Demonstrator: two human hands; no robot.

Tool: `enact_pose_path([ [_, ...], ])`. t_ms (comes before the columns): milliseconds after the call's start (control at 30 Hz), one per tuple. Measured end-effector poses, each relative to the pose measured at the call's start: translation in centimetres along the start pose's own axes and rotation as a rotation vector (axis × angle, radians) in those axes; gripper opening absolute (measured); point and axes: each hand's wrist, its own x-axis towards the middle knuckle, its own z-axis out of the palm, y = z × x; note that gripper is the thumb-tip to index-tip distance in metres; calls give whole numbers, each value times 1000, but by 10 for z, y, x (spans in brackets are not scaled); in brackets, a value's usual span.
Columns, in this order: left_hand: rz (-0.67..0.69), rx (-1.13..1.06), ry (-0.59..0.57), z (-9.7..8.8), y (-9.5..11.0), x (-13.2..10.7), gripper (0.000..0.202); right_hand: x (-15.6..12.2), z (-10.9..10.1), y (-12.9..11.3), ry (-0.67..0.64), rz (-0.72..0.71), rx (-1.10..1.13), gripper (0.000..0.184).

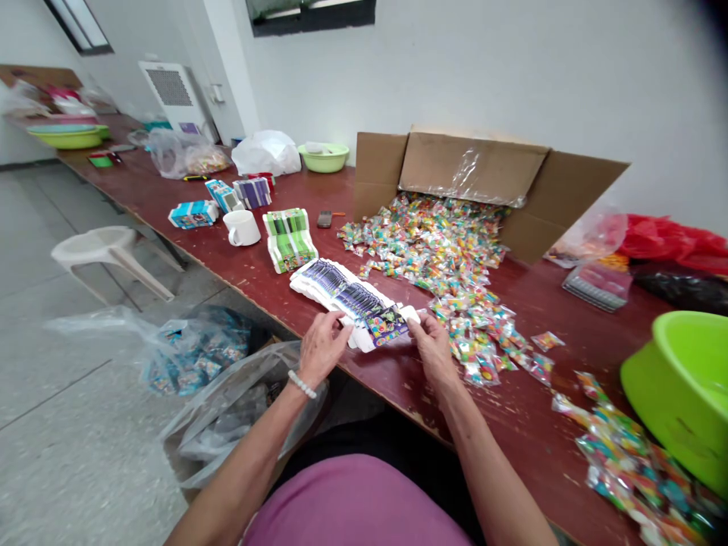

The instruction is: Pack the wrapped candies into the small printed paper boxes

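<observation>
My left hand (321, 346) and my right hand (433, 346) both pinch a flat purple printed carton (385, 324) at the near edge of the dark red table (528, 425). The carton is the nearest one of a fanned row of flat purple cartons (335, 288) that stretches back to the left. Fingers of both hands are closed on the carton's ends. A heap of small colourful candy packets (449, 250) lies just right of my right hand, spilling from an open cardboard box (483, 171).
A bright green basin (682, 387) stands at the right, with more candy packets (631, 462) in front of it. A stack of green cartons (290, 239), a white mug (242, 227) and blue cartons (193, 214) sit further left. Plastic bags (227, 402) lie on the floor below, beside a white stool (108, 250).
</observation>
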Motion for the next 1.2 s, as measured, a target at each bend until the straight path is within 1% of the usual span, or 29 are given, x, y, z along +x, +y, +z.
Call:
enact_pose_path([
  [33,6,-6,-34,-4,6,-2,35,-5,-3,-8,-30,12,14,33],
  [67,-3,-40,-124,-8,13,-4,37,-11,-5,-17,-85,25,31,31],
  [100,-30,-104,-277,-10,19,-7,41,-16,-7,-28,-159,37,53,30],
  [167,-145,-293,-691,-12,28,-16,48,-26,-7,-49,-356,51,108,26],
  [200,-220,-402,-889,-11,31,-22,52,-31,-6,-60,-431,49,124,25],
  [233,-288,-504,-1035,-9,32,-28,55,-35,-5,-68,-491,48,131,24],
  [267,-339,-595,-1128,-6,32,-35,57,-39,-3,-76,-528,48,134,24],
  [300,-369,-674,-1167,-4,31,-41,58,-42,-2,-81,-547,54,138,24],
  [333,-378,-737,-1164,-1,29,-47,58,-46,0,-86,-559,68,148,24],
  [400,-353,-790,-1099,3,25,-56,59,-52,3,-90,-562,107,182,25],
  [500,-303,-761,-1011,4,21,-62,60,-60,7,-92,-566,165,251,29],
  [567,-287,-726,-975,1,20,-63,60,-65,10,-91,-572,173,292,41],
  [633,-304,-693,-944,-2,20,-64,59,-69,13,-90,-571,154,312,55],
  [700,-342,-673,-903,-5,21,-65,58,-73,16,-87,-557,139,323,60],
  [767,-374,-655,-858,-7,22,-67,57,-78,18,-85,-510,129,326,61],
  [800,-380,-646,-842,-7,23,-68,55,-80,18,-84,-463,112,307,61],
  [833,-378,-637,-834,-7,24,-68,54,-82,17,-83,-409,80,263,63],
  [933,-351,-611,-823,-5,27,-71,48,-86,13,-84,-261,-62,40,66],
  [1000,-350,-606,-758,-2,30,-73,45,-88,11,-84,-238,-88,-35,62],
  [1033,-354,-603,-709,1,31,-74,43,-89,11,-83,-264,-63,-22,56],
  [1100,-353,-598,-614,5,33,-75,39,-90,13,-80,-352,44,61,35],
  [1133,-344,-593,-579,8,33,-75,38,-90,15,-77,-386,99,101,29],
  [1167,-330,-579,-558,10,33,-74,37,-90,17,-75,-392,135,123,29],
  [1200,-318,-558,-551,11,33,-74,36,-90,18,-73,-369,144,119,32],
])
